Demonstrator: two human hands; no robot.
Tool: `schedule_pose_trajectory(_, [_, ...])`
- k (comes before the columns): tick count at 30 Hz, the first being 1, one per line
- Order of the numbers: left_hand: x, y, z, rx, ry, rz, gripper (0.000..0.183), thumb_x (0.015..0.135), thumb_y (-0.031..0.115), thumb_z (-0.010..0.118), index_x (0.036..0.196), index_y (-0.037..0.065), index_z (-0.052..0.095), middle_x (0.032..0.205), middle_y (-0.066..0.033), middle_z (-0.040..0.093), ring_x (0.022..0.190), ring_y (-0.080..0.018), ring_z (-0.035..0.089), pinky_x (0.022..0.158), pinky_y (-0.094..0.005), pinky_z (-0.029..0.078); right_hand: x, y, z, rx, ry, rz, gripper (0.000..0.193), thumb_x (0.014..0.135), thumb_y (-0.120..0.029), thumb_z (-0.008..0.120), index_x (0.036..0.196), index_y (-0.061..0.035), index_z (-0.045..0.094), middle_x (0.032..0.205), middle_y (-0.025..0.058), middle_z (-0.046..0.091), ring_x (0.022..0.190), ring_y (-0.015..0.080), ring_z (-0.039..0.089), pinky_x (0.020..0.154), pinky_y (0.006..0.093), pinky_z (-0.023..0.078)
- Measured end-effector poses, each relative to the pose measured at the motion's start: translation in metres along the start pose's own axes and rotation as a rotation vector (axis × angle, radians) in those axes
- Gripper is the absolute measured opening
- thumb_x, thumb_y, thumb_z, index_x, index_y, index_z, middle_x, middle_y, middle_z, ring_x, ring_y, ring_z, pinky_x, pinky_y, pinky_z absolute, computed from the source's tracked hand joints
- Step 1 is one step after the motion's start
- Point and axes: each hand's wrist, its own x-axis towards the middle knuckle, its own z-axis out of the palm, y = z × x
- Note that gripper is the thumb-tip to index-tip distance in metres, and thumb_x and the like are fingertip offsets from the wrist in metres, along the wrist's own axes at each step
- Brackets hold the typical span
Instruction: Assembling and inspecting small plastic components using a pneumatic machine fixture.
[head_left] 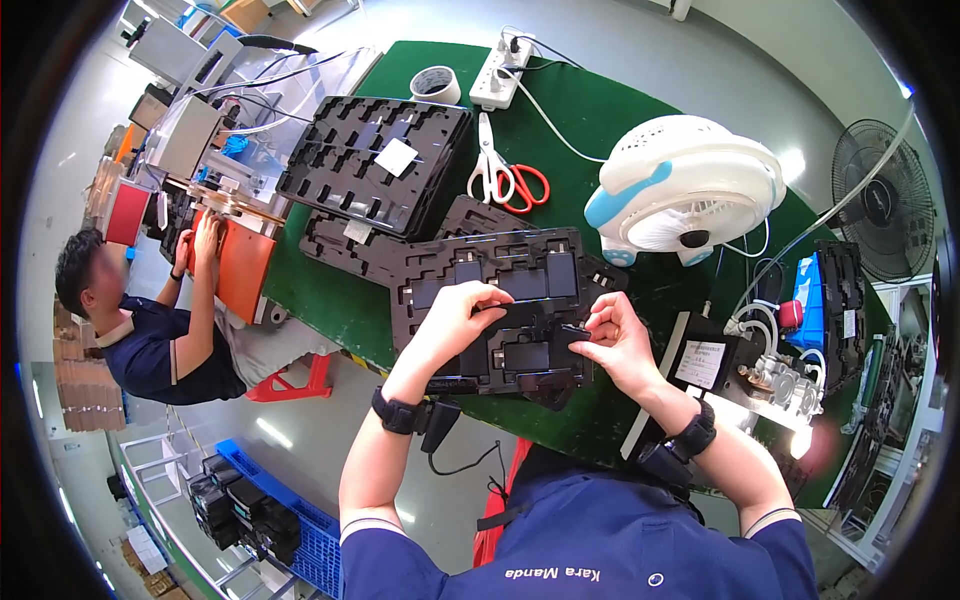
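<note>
Over a black plastic tray (pixel 400 330) on the green table, both my hands work close together. The tray's pockets hold several black rectangular modules with small metal ends, such as one black module (pixel 527 356) near the front. My left hand (pixel 455 322) is closed, thumb and forefinger drawn together above the tray's middle; what they grip, if anything, blends into the dark parts below. My right hand (pixel 622 345) pinches a small black part (pixel 573 332) between thumb and fingers, over the tray's right side. Black straps wrap both my wrists.
A tray stack (pixel 375 165) stands at back left, near white scissors (pixel 488 165), red scissors (pixel 528 188), a tape roll (pixel 435 85) and a power strip (pixel 500 75). A white fan (pixel 680 190) and a black fixture (pixel 700 350) are right. Another person (pixel 170 330) works at left.
</note>
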Motion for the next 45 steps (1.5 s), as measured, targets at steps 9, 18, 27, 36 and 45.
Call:
schedule_pose_trajectory(9, [-0.023,0.030,0.037,-0.131,-0.091,0.050,0.027,0.079,0.016,0.076,0.101,0.003,0.068,0.085,-0.0029,0.066,0.073,-0.0071,0.058,0.063,-0.0225,0.047,-0.007,-0.005,0.008,0.281,-0.197,0.162,0.050,0.069,0.003,0.080,0.104,-0.0103,0.047,0.086,-0.0004,0.055,0.078,0.0070,0.058,0.074,0.0223,0.050])
schedule_pose_trajectory(18, [-0.103,-0.037,0.001,-0.560,0.633,-0.364,0.020,0.085,0.016,0.070,0.100,0.004,0.063,0.087,-0.0035,0.066,0.077,-0.0113,0.066,0.064,-0.0210,0.051,-0.002,-0.002,-0.002,-0.180,-0.077,0.010,0.017,0.081,-0.011,0.071,0.093,-0.0051,0.060,0.085,0.0006,0.065,0.080,0.0085,0.061,0.071,0.0250,0.050])
schedule_pose_trajectory(27, [-0.112,-0.051,0.004,-0.678,0.643,-0.467,0.024,0.085,0.019,0.071,0.100,0.001,0.063,0.091,-0.0062,0.067,0.080,-0.0143,0.069,0.065,-0.0205,0.053,0.000,0.000,0.004,-0.325,-0.094,-0.049,0.014,0.081,-0.010,0.070,0.092,-0.0040,0.063,0.086,0.0030,0.062,0.080,0.0109,0.060,0.068,0.0259,0.051])
schedule_pose_trajectory(36, [-0.117,-0.032,0.002,0.387,0.981,-0.217,0.023,0.072,0.012,0.080,0.082,0.003,0.061,0.071,-0.0010,0.048,0.058,-0.0113,0.040,0.052,-0.0258,0.038,0.001,-0.001,0.003,-0.407,-0.124,-0.102,0.013,0.080,-0.008,0.069,0.090,-0.0026,0.063,0.088,0.0052,0.060,0.080,0.0130,0.059,0.068,0.0264,0.051])
schedule_pose_trajectory(45, [-0.025,-0.010,0.027,0.487,0.357,0.215,0.053,0.068,0.021,0.082,0.114,0.009,0.060,0.103,-0.0095,0.050,0.098,-0.0265,0.053,0.084,-0.0350,0.048,-0.008,0.000,0.000,-0.388,-0.015,-0.161,0.008,0.082,-0.004,0.066,0.087,-0.0018,0.062,0.087,0.0055,0.060,0.076,0.0136,0.062,0.067,0.0259,0.051])
